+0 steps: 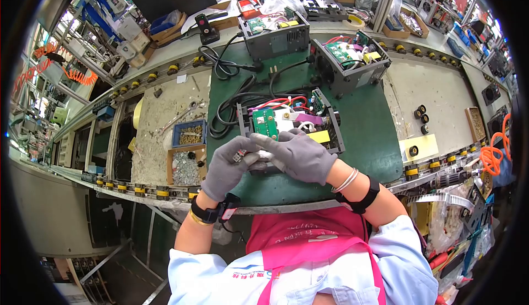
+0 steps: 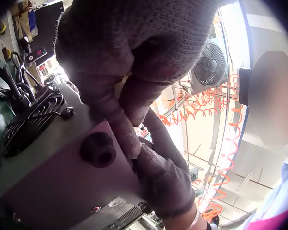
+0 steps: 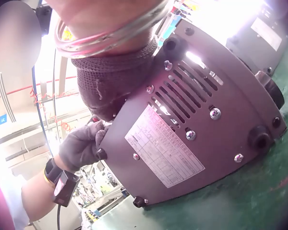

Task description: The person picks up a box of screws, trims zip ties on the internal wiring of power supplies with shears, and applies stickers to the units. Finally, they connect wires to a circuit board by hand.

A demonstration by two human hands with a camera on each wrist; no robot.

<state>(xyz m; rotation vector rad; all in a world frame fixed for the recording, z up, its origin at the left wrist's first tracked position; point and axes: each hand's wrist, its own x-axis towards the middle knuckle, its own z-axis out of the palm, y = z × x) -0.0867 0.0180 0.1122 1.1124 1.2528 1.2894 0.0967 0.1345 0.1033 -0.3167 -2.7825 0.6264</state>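
Observation:
An uncovered electronic unit stands on the green mat in front of the person, with a green circuit board, red wires and a purple ribbon cable inside. Both hands wear grey gloves and meet over its near edge. The left hand pinches a small metal-and-white connector. The right hand comes in from the other side, its index finger and thumb pinching a short white wire piece beside it. The right wrist view shows the unit's dark panel with a printed label, vent slots and rubber feet.
Two similar uncovered units stand at the back of the mat. Coiled black cables lie left. A blue bin and a cardboard box of screws sit farther left. Black round parts lie on the right.

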